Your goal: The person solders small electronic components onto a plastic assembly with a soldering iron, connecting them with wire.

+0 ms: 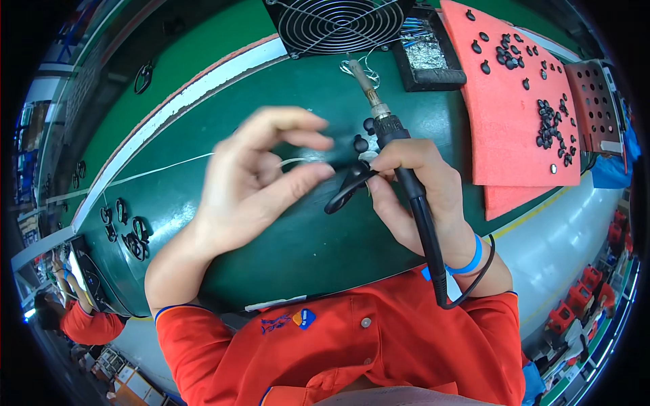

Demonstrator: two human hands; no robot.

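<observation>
My right hand [426, 183] grips a black-handled soldering iron [391, 126], its tip pointing up and away. The same hand's thumb and forefinger pinch a black ear-hook earpiece [349, 187] with a curved loop. Facing it is my left hand [261, 172], slightly blurred, thumb and forefinger spread. A thin pale solder wire [162, 164] runs from the left into this hand and comes out by the curled fingers, which seem to keep hold of it. Small round black pieces [361, 143] lie on the green mat [305, 250] just beyond the earpiece.
A black fan with a wire guard [342, 24] stands at the far edge. Beside it are a black tray [430, 78] and a pink foam sheet [501, 152] bearing several small black parts. Black looped pieces [137, 237] lie at left. A co-worker's red sleeve [91, 325] shows lower left.
</observation>
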